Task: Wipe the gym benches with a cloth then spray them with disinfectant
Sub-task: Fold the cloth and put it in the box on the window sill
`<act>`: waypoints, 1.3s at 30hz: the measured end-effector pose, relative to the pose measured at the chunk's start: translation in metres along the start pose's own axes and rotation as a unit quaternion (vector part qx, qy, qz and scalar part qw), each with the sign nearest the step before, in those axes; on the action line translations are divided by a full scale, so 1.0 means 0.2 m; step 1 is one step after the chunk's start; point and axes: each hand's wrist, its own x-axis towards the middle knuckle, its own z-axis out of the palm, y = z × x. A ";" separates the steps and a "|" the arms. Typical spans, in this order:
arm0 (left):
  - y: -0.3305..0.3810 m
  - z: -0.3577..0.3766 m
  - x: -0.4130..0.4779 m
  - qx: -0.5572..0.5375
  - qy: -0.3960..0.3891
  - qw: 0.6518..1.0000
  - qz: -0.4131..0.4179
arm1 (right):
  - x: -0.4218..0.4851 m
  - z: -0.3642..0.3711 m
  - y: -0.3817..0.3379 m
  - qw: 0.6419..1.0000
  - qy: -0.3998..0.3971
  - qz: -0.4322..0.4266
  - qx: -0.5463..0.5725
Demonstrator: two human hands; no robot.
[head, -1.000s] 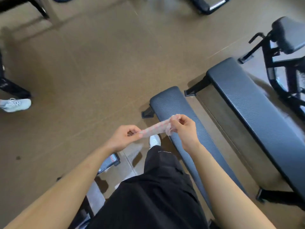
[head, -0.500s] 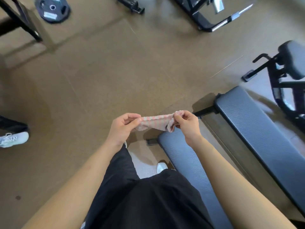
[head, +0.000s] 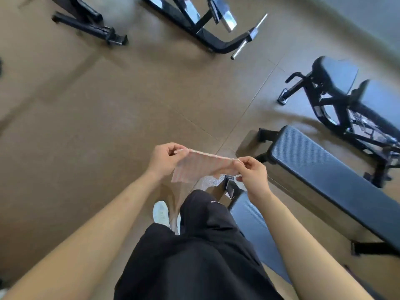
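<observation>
Brown rubber flooring [head: 97,126] fills most of the view, crossed by thin seams. At the right, a long flat bench [head: 324,169] with a dark ribbed pad runs from the middle toward the near right on black feet. A second bench [head: 251,219] of the same kind lies nearer, just right of my legs. The black foot at its far end shows below my right hand, and my right forearm crosses over much of its pad. Farther off at the right stands a black-framed machine [head: 333,70] with a rounded dark pad. Along the far edge sit a black frame with chrome parts [head: 207,33] and, left of it, another black base bar [head: 91,27]. My black shorts [head: 194,256] fill the near middle, and one white shoe [head: 161,213] shows on the floor just left of my leg.

The cloth [head: 201,167], pale pink with fine stripes, is held in the air in front of me, just left of the nearer bench's far end and touching neither bench. It is spread between my hands with its lower edge hanging loose. My left hand [head: 161,161] pinches its upper left corner between thumb and curled fingers. My right hand [head: 254,178] pinches the right edge the same way.
</observation>
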 end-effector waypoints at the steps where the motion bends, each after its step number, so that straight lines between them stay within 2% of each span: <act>1: 0.06 -0.01 0.11 0.006 -0.012 1.000 0.005 | 0.05 0.01 -0.06 1.000 0.014 0.003 0.013; 5: 0.33 0.06 0.50 0.038 -0.059 0.997 0.036 | 0.31 0.00 -0.24 0.996 0.076 0.004 0.047; 10: 0.68 0.32 1.00 0.067 -0.139 0.987 0.035 | 0.71 -0.08 -0.40 0.990 0.124 0.007 0.074; 17: 1.24 0.69 1.62 0.106 -0.177 0.977 0.050 | 1.36 -0.38 -0.69 0.986 0.147 0.048 0.069; 21: 1.50 0.86 1.93 0.089 -0.207 0.973 0.044 | 1.68 -0.54 -0.93 0.983 0.163 0.055 0.061; 25: 1.69 1.10 2.30 0.069 -0.240 0.967 0.041 | 2.04 -0.63 -1.18 0.979 0.160 0.052 0.112; 31: 2.05 1.48 2.93 0.090 -0.329 0.938 0.055 | 2.67 -0.80 -1.56 0.971 0.172 0.060 0.155; 35: 2.42 1.70 3.25 0.117 -0.392 0.909 0.073 | 3.05 -0.98 -1.86 0.972 0.154 0.051 0.171; 39: 2.81 1.95 3.53 0.137 -0.435 0.885 0.091 | 3.43 -1.21 -2.11 0.961 0.170 0.046 0.214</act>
